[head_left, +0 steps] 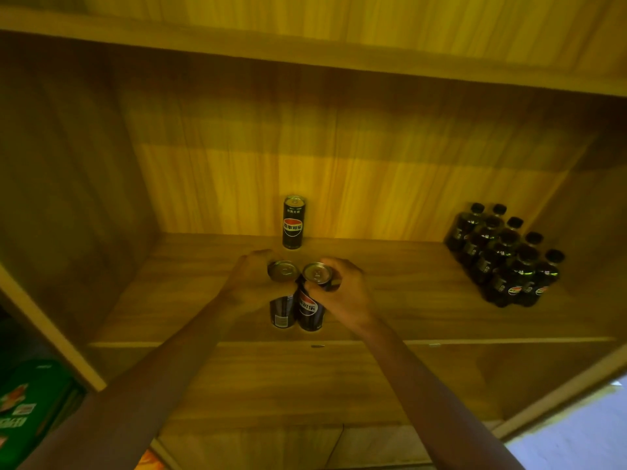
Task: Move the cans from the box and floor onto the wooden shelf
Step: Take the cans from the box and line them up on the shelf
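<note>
Two tall black cola cans stand side by side on the wooden shelf [390,310], close to its front edge. My left hand [249,283] grips the left can [282,312] near its top. My right hand [342,293] is wrapped around the right can [309,310] just below the lid. A third black can [293,222] stands upright farther back, against the shelf's rear wall. The box and the floor cans are out of view.
A shrink-wrapped pack of dark cola bottles [505,256] sits at the shelf's back right. Another shelf board [305,49] runs overhead. Green packaging [23,412] shows at the lower left, outside the shelf's side wall.
</note>
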`<control>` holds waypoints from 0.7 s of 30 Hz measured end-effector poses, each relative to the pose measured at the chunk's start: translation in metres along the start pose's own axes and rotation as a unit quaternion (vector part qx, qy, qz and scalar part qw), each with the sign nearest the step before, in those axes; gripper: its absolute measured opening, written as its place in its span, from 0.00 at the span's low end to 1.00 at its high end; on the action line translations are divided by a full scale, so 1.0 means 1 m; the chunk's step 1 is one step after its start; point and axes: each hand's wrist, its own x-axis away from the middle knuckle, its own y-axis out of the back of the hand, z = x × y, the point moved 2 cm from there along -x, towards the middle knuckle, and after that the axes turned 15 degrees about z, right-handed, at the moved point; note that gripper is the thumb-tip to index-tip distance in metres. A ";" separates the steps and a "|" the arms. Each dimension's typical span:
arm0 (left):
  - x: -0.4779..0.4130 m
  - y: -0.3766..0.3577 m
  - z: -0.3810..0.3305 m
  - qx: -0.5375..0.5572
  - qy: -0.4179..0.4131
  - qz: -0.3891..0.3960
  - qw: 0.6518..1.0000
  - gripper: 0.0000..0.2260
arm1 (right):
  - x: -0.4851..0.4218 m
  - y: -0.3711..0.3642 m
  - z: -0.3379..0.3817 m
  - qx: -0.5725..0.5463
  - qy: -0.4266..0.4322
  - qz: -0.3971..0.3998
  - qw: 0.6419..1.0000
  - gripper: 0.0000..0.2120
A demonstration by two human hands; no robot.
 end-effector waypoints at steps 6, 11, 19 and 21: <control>-0.001 -0.008 0.019 0.039 -0.018 -0.023 0.999 0.22 | 0.011 -0.014 -0.019 -0.032 -0.016 -0.025 0.999 0.29; 0.002 -0.024 0.035 0.062 -0.006 -0.038 0.997 0.27 | 0.011 -0.029 -0.039 -0.015 -0.043 -0.037 0.998 0.31; -0.026 -0.021 0.040 0.069 -0.005 -0.045 0.997 0.26 | -0.009 -0.022 -0.046 -0.062 -0.046 0.006 0.997 0.25; -0.040 -0.015 0.040 0.085 -0.005 -0.051 0.995 0.27 | -0.024 -0.019 -0.046 -0.072 -0.044 0.008 0.996 0.25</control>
